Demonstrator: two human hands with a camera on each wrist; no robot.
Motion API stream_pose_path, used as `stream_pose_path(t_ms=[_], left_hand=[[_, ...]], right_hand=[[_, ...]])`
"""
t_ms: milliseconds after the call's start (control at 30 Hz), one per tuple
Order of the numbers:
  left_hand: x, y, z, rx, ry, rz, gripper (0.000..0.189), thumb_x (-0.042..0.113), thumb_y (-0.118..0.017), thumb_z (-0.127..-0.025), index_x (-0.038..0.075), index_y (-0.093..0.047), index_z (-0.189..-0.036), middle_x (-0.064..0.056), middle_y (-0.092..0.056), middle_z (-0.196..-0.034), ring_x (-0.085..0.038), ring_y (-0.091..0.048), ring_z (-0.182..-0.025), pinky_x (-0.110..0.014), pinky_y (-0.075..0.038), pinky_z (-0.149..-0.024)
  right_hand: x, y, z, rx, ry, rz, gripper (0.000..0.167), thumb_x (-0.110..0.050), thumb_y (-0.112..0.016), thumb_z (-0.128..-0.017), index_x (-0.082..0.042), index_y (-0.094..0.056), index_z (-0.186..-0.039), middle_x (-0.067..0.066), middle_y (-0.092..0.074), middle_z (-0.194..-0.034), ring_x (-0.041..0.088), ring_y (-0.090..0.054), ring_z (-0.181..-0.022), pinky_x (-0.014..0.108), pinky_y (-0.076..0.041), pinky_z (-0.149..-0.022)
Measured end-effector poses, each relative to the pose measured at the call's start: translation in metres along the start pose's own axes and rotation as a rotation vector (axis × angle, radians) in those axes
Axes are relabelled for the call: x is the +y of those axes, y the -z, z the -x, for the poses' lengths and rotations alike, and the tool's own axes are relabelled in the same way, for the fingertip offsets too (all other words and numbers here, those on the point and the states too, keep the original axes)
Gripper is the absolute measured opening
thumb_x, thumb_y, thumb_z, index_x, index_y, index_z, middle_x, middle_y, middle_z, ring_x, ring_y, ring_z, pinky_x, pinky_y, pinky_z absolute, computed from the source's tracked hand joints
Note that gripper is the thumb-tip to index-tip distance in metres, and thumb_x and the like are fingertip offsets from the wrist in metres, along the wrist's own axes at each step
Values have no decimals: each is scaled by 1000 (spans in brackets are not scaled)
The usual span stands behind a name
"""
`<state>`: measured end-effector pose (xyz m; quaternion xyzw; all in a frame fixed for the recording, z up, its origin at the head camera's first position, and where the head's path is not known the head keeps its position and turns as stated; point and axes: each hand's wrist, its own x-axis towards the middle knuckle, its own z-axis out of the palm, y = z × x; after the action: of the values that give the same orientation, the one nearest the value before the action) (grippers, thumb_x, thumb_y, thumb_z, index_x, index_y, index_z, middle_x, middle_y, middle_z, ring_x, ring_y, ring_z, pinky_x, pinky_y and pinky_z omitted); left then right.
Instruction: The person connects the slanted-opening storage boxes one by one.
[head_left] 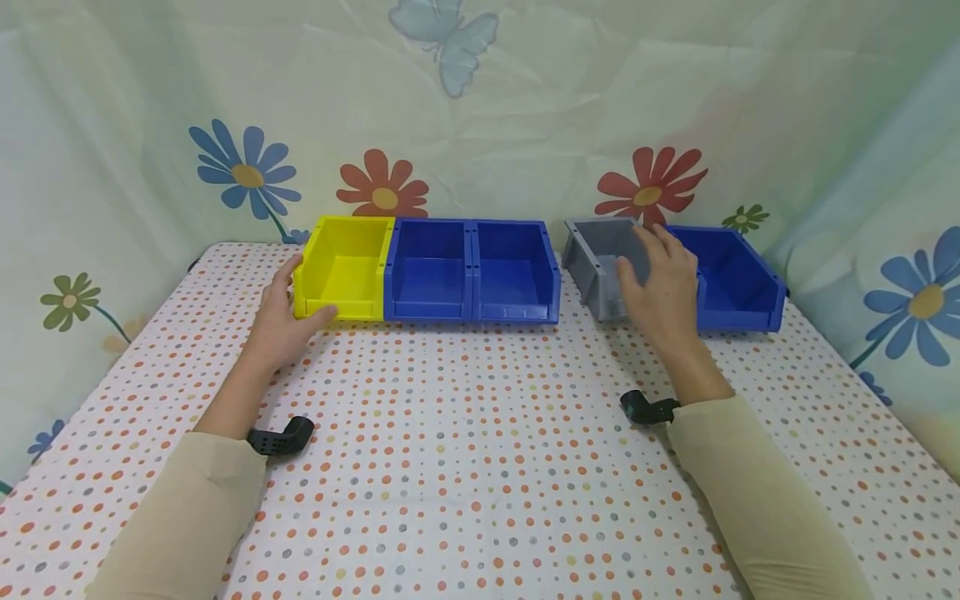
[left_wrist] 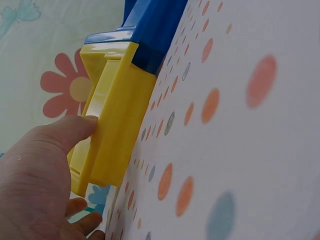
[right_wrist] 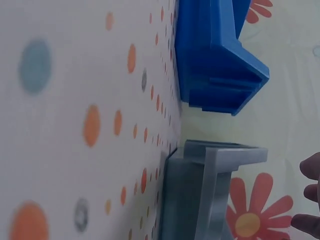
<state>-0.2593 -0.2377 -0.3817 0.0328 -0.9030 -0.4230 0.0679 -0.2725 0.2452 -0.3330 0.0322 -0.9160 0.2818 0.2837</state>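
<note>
A yellow storage bin (head_left: pixel 342 279) stands at the left end of the row. My left hand (head_left: pixel 281 321) holds it at its front left corner. The thumb (left_wrist: pixel 75 131) lies on the front lip, and the other fingers are along the outer left wall. My right hand (head_left: pixel 663 287) is over the right part of a grey storage bin (head_left: pixel 588 267), thumb and fingers apart and nothing between them. In the right wrist view only some fingertips show, above the grey bin (right_wrist: pixel 192 195). The hand hides part of this bin's right side.
Two blue bins (head_left: pixel 427 279) stand side by side against the yellow one, with a gap before the grey bin. Another blue bin (head_left: pixel 731 283) is at the right end. A dotted cloth (head_left: pixel 450 450) covers the table; a flowered curtain (head_left: pixel 517 125) hangs behind.
</note>
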Motion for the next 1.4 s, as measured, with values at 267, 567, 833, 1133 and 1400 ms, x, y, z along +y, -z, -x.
stream_pose_path(t_ms=[267, 567, 833, 1133, 1400], left_hand=[[-2, -1, -1, 3, -12, -2, 95, 35, -66, -99, 33, 0, -167, -21, -12, -171, -48, -25, -154, -67, -27, -123], [-2, 1, -2, -4, -10, 8, 97, 33, -67, -98, 33, 0, -167, -19, -14, -171, -47, -25, -154, -67, -26, -124], [-2, 1, -2, -13, 0, 7, 97, 34, -67, -98, 34, 1, -167, -20, -11, -172, -47, -25, -154, -66, -26, -124], [-1, 2, -2, -11, 3, 5, 97, 34, -67, -98, 34, 1, -167, -20, -11, -171, -47, -24, -154, -66, -26, -124], [-1, 1, -2, -11, 0, 9, 97, 33, -67, -99, 34, 1, -167, -20, -12, -171, -47, -24, -154, -66, -26, -124]], right_hand=[[13, 5, -4, -34, -70, -11, 57, -27, -56, -104, -9, -43, -157, 24, -30, -166, 49, -24, -151, 71, -27, -120], [23, 6, -4, -131, -156, -12, 63, -32, -51, -106, -10, -32, -163, 27, -19, -168, 51, -17, -153, 72, -24, -121], [26, 7, -4, -203, -198, -21, 68, -31, -50, -106, -7, -24, -165, 32, -22, -165, 54, -20, -152, 74, -23, -121], [28, 9, -10, -164, -232, -62, 63, -18, -51, -102, -3, -33, -161, 34, -42, -153, 52, -41, -139, 70, -38, -112], [30, 14, -10, -224, -346, -140, 63, -12, -42, -100, -6, -33, -162, 31, -46, -152, 44, -47, -129, 58, -49, -98]])
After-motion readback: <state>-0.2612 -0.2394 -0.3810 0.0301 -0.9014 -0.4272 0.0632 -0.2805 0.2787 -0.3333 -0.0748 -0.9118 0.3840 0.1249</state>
